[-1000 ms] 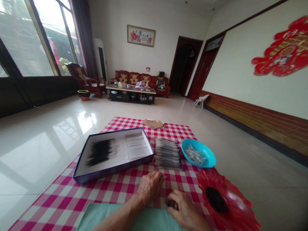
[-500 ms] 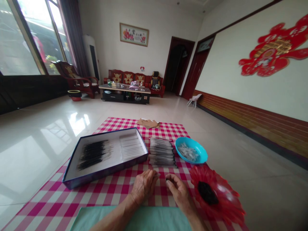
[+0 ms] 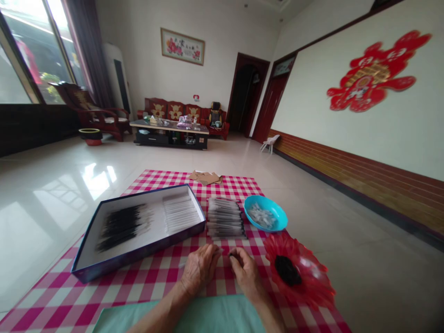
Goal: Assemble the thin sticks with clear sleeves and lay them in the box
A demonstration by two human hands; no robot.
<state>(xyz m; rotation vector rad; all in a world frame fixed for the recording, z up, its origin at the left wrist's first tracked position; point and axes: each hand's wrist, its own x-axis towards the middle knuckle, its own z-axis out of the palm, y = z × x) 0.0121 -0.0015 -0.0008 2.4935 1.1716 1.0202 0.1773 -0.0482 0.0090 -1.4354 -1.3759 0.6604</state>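
Left hand [image 3: 199,269]: fingers curled down over a slender pale rod [image 3: 181,265] lying on the pink-and-white checked cloth [image 3: 104,296]; whether they grip it cannot be determined. Right hand [image 3: 246,273]: thumb and fingertips pinched on a small dark piece [image 3: 231,254], too small to identify. Both hands sit just in front of a stack of slim tubes [image 3: 225,218]. Left of the stack: open blue-edged box [image 3: 138,260] containing black-tipped and pale sticks in two groups. Right of the hands: red flower-shaped dish [image 3: 312,289] bearing a dark heap [image 3: 286,270]. Beyond it: blue bowl [image 3: 280,222] of small white pieces. Characters on the framed wall picture [image 3: 182,46] are too small to read.
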